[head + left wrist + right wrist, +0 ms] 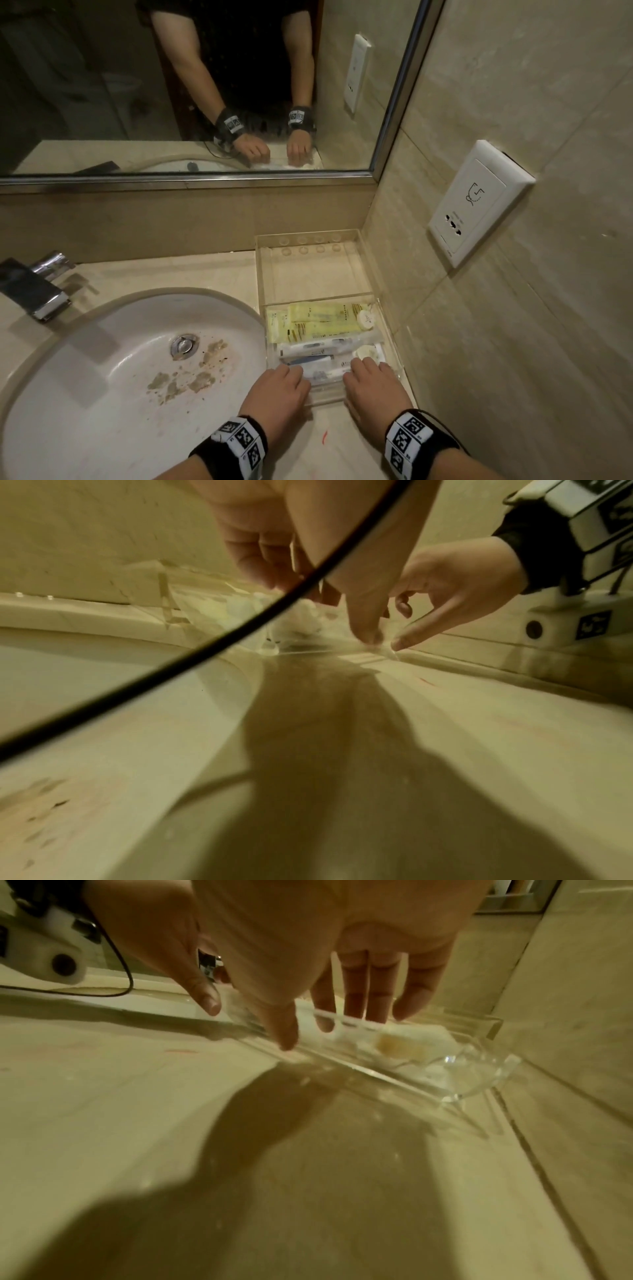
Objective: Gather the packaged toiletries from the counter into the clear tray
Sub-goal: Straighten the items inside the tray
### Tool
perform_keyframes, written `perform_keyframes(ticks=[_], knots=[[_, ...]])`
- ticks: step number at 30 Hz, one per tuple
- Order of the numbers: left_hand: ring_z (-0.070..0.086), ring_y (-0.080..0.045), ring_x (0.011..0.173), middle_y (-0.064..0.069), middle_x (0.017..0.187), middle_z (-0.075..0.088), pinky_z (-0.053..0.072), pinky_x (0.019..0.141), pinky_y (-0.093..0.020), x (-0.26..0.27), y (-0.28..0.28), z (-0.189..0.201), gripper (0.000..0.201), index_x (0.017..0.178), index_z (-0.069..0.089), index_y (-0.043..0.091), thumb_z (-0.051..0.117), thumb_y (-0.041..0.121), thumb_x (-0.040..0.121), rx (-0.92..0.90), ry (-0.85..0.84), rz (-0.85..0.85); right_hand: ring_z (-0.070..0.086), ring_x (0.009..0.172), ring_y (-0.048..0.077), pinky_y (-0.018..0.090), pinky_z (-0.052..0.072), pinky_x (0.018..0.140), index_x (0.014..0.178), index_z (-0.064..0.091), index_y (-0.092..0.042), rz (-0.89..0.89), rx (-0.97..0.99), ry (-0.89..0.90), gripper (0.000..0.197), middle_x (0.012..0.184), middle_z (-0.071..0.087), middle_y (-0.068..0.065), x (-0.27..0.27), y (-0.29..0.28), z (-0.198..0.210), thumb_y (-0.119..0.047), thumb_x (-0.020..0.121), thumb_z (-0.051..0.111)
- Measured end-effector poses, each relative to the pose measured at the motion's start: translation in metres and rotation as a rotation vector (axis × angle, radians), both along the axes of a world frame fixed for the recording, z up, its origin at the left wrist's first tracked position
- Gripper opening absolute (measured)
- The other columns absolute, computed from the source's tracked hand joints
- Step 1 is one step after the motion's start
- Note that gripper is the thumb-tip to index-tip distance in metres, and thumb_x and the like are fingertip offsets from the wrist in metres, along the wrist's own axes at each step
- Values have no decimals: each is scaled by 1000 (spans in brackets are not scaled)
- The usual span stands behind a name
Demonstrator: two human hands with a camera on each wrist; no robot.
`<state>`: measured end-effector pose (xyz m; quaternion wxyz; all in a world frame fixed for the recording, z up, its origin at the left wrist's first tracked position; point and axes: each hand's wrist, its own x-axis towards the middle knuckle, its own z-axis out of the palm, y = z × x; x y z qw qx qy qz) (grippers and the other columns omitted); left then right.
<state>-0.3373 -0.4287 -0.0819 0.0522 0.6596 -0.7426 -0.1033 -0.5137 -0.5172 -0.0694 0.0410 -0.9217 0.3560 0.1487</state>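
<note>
A clear tray (310, 274) with two compartments stands on the counter in the corner beside the right wall. Its far compartment is bare. The near one holds yellow sachets (315, 318), white packets (318, 349) and a round wrapped soap (365, 320). My left hand (284, 380) and right hand (370, 380) both sit at the tray's near wall. In the right wrist view my right hand (308, 1031) has its fingers inside the tray (479, 1080) and its thumb outside, pinching the wall. My left hand (342, 610) grips the same wall alongside.
A white sink basin (137, 359) with brown stains lies left of the tray, with a chrome faucet (37, 287) behind it. A mirror (171, 85) runs along the back. A wall socket (479, 205) sits on the tiled wall to the right. A black cable (205, 647) crosses the left wrist view.
</note>
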Motion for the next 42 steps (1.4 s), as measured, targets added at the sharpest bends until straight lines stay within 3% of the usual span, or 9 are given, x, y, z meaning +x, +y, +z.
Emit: perform_keyframes(ticks=[3, 7, 11, 14, 17, 19, 28, 34, 42], knots=[[52, -8, 95, 9, 115, 49, 47, 84, -21, 8, -6, 11, 48, 118, 51, 26, 54, 61, 85, 40, 231, 383, 50, 107, 16, 32, 49, 89, 127, 43, -21, -404, 27, -160, 49, 124, 44, 2, -5, -8, 3, -55, 91, 42], [59, -24, 110, -8, 131, 52, 46, 90, -31, 28, -10, -1, 59, 133, 45, 7, 55, 47, 92, 175, 586, 924, 61, 98, 22, 30, 55, 76, 130, 36, -14, -817, 103, -179, 50, 128, 39, 10, -6, -16, 11, -46, 93, 47], [66, -23, 89, -8, 101, 70, 45, 76, -27, 31, -16, -11, 32, 112, 65, 9, 48, 33, 98, 276, 615, 872, 60, 105, 27, 30, 52, 80, 128, 34, -4, -982, 199, -225, 42, 127, 46, 16, 3, -29, 8, -16, 93, 53], [62, -20, 82, -5, 90, 68, 47, 75, -29, 31, -18, -13, 26, 99, 66, 8, 45, 24, 99, 263, 557, 822, 51, 115, 31, 31, 49, 92, 126, 32, 2, -1029, 255, -216, 40, 129, 43, 19, 9, -35, 10, -4, 90, 50], [54, -17, 72, -2, 78, 61, 38, 60, -25, 30, -17, -13, 25, 86, 61, 7, 44, 21, 99, 231, 502, 807, 55, 109, 33, 31, 49, 84, 123, 34, 3, -1083, 243, -285, 38, 128, 43, 22, 9, -36, 8, 0, 89, 51], [52, -17, 69, -6, 80, 64, 36, 59, -24, 29, -16, -14, 27, 86, 61, 5, 44, 20, 99, 208, 513, 814, 57, 106, 35, 33, 50, 80, 125, 34, 3, -1122, 227, -347, 42, 129, 44, 23, 8, -36, 6, 2, 87, 53], [61, -22, 78, -8, 85, 68, 45, 69, -30, 29, -26, -10, 26, 90, 65, 5, 44, 20, 99, 171, 536, 821, 50, 118, 38, 39, 48, 93, 130, 33, 6, -1147, 191, -449, 49, 134, 43, 25, 8, -43, -5, 2, 86, 55], [55, -16, 70, -2, 78, 61, 38, 57, -23, 25, -28, -10, 28, 89, 64, 6, 43, 20, 100, 147, 578, 844, 50, 117, 40, 43, 47, 96, 133, 34, 5, -1193, 175, -565, 51, 136, 40, 24, 12, -43, -12, 3, 86, 54], [57, -20, 74, -4, 81, 61, 47, 69, -31, 20, -24, -6, 31, 83, 61, 8, 40, 22, 100, 48, 546, 857, 43, 130, 38, 48, 43, 104, 143, 27, -2, -1256, 169, -784, 64, 144, 39, 20, 6, -36, -19, -2, 88, 59]])
